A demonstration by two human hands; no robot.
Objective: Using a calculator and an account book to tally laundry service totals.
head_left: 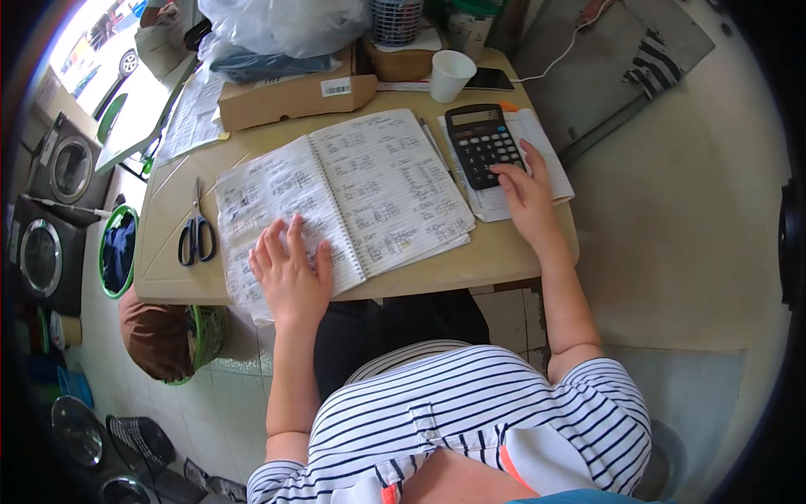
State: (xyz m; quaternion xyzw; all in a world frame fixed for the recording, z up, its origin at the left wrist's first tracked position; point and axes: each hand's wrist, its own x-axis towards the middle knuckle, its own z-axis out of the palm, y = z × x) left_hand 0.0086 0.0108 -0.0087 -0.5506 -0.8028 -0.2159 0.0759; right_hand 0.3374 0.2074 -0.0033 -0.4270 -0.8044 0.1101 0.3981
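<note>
An open spiral notebook, its pages covered in handwriting, lies on the beige table. My left hand rests on its left page with the fingers spread. To the right, a black calculator lies tilted on some white papers. My right hand is at the calculator's lower right, fingers apart, one fingertip on or just over the lower keys; it grips nothing. A pen lies between notebook and calculator. Dark-handled scissors lie left of the notebook.
Behind the notebook are a cardboard box, a clear plastic bag, a white paper cup and a phone. On the floor at left stand laundry baskets and front-loading washing machines. A wall rises at right.
</note>
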